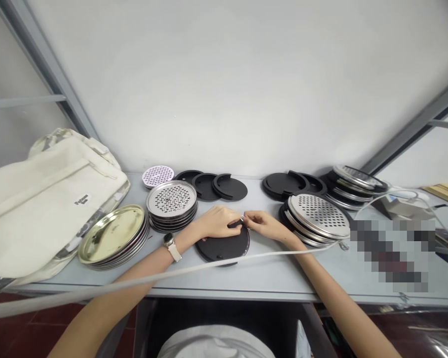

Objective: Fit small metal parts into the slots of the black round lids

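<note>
A black round plate (pixel 224 248) lies on the table below my hands. My left hand (pixel 221 222) rests over its far edge, fingers curled in, wearing a watch (pixel 168 239) on the wrist. Right beside it, my right hand (pixel 261 223) has its fingertips pinched together at the plate's upper right edge. A small shiny piece (pixel 242 218) shows between the two hands, too small to name. What sits under my left fingers is hidden. Left of the plate stands a stack of perforated metal discs (pixel 171 199); to the right is another perforated stack (pixel 318 215).
Gold plates (pixel 112 233) are stacked at the left by a cream bag (pixel 41 199). Black discs (pixel 229 187) lie along the wall, with more (pixel 285 184) at the back right. A white cable (pixel 209 267) crosses in front of the plate. Part of the right side is pixelated.
</note>
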### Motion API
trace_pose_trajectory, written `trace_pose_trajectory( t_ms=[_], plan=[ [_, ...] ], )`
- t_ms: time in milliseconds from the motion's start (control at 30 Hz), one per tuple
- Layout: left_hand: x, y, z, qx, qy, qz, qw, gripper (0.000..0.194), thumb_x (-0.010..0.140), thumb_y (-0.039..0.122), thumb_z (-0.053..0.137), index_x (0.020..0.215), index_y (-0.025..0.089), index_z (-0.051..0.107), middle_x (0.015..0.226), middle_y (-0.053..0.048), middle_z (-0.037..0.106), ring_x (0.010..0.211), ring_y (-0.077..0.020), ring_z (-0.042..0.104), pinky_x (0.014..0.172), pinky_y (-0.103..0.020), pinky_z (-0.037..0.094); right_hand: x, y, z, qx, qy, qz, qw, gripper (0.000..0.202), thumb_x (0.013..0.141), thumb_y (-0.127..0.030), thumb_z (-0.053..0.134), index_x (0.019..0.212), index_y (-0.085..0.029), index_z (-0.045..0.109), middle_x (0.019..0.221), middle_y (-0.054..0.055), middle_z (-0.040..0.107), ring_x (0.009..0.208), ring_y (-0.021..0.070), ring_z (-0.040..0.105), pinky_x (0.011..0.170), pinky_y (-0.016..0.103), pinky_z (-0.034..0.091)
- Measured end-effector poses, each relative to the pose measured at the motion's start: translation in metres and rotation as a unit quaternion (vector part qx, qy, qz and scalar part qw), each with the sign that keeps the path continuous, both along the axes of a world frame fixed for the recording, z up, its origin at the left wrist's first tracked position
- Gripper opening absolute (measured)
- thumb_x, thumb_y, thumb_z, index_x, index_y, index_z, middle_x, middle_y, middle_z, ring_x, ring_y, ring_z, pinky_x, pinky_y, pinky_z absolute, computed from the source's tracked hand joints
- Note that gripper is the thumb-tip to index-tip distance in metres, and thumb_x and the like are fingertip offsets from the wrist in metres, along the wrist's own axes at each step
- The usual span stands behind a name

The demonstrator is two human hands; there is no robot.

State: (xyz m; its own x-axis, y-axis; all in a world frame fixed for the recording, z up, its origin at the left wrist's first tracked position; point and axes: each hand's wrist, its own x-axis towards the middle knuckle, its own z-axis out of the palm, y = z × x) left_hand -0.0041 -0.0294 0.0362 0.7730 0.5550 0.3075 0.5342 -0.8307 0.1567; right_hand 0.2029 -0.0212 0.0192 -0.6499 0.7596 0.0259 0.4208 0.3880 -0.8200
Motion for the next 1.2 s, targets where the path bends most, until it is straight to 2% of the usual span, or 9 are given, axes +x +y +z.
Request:
trace_pose_trajectory(
  t_ms=[233,500,767,1200],
  plan=[
    [0.0003,0.0017,-0.0067,0.019,0.002,-0.003,1.0,0.024,0.084,0.034,0.049,0.066,0.018,0.053,0.062,0.0,0.055,0.057,-0.0131,0.048,0.057,-0.027,0.029,-0.0005,0.0015,-0.0032,0.018,-0.008,-0.006,1.0,0.043,0.089,-0.052,0.04,0.064,-0.017,0.041,0.06,-0.005,0.032,0.057,0.0093,0.028,0.052,0.023,0.025],
    [0.0004,-0.0005,-0.0035,0.015,0.007,0.002,1.0,0.023,0.084,0.034,0.05,0.069,0.017,0.054,0.065,-0.001,0.059,0.058,-0.0138,0.052,0.056,-0.027,0.031,-0.002,-0.0027,0.0022,0.008,-0.019,0.003,1.0,0.041,0.09,-0.05,0.037,0.064,-0.018,0.038,0.06,-0.005,0.03,0.057,0.0093,0.029,0.052,0.023,0.025],
    [0.0006,-0.0014,-0.0023,0.005,0.004,0.007,1.0,0.025,0.084,0.034,0.05,0.067,0.016,0.054,0.062,-0.001,0.059,0.057,-0.0135,0.052,0.057,-0.026,0.032,0.0001,-0.0007,-0.0004,0.002,-0.032,0.01,0.999,0.04,0.09,-0.049,0.038,0.063,-0.018,0.035,0.06,-0.005,0.027,0.056,0.0087,0.026,0.051,0.023,0.024],
    [0.0013,-0.0016,-0.0019,0.005,0.009,0.014,1.0,0.028,0.084,0.035,0.049,0.065,0.016,0.055,0.062,-0.001,0.059,0.056,-0.0126,0.051,0.055,-0.026,0.029,0.0002,-0.0011,0.0029,-0.01,-0.041,0.017,0.999,0.039,0.091,-0.046,0.038,0.065,-0.017,0.04,0.061,-0.005,0.029,0.057,0.0089,0.028,0.052,0.023,0.025]
  ],
)
